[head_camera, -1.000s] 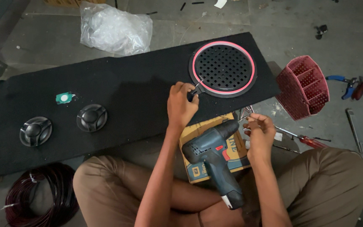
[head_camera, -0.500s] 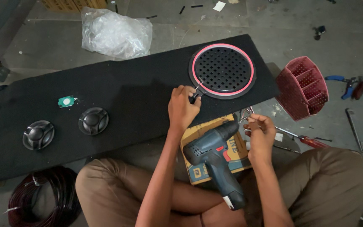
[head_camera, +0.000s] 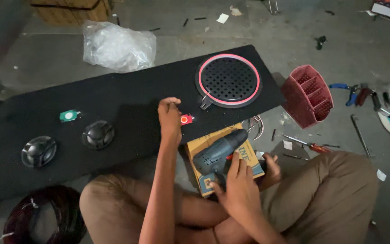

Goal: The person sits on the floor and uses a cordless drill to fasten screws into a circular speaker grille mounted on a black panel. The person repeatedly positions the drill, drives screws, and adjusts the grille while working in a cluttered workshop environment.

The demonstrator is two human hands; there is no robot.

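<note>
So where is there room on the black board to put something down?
The black board is bare between the green part and the left hand, and along its top edge left of the round grille. It is crowded by the right hand: the drill, cardboard box and scattered tools.

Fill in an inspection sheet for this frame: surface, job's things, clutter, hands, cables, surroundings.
Surface: black panel on concrete floor.
Job's things: round grille with pink ring set in panel; drill on a box; small red part.
Clutter: red caddy, pliers, screwdriver, plastic bag.
Hands: left hand on panel beside red part; right hand on drill grip.
Cables: wire coil bottom left.
Surroundings: two small speakers, green part.
</note>
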